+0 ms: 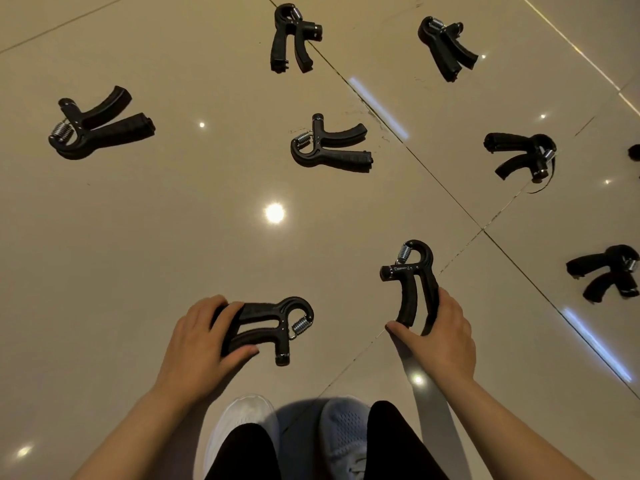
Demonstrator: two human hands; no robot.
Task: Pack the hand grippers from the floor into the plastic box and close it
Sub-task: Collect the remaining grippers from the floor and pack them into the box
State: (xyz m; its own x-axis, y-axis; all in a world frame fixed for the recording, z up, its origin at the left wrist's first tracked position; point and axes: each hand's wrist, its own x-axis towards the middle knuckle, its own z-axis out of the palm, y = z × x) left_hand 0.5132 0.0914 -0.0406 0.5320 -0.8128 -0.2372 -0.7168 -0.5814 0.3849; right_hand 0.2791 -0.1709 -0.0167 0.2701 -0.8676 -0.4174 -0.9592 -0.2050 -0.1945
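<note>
Several black hand grippers with steel springs lie scattered on a glossy beige tile floor (pixel 173 237). My left hand (pixel 202 344) closes around the handles of the near-left hand gripper (pixel 273 327), which lies flat with its spring pointing right. My right hand (pixel 441 336) grips the handle ends of the near-right hand gripper (pixel 414 282), spring end pointing away from me. Others lie at the far left (pixel 100 124), the centre (pixel 330 145), the top middle (pixel 292 38), the top right (pixel 446 46) and the right (pixel 521 155). No plastic box is in view.
Another hand gripper (pixel 606 271) lies at the right edge, and a dark bit (pixel 634 152) pokes in above it. My two pale shoes (pixel 242 427) and dark trouser legs fill the bottom middle. Dark grout lines cross the floor diagonally.
</note>
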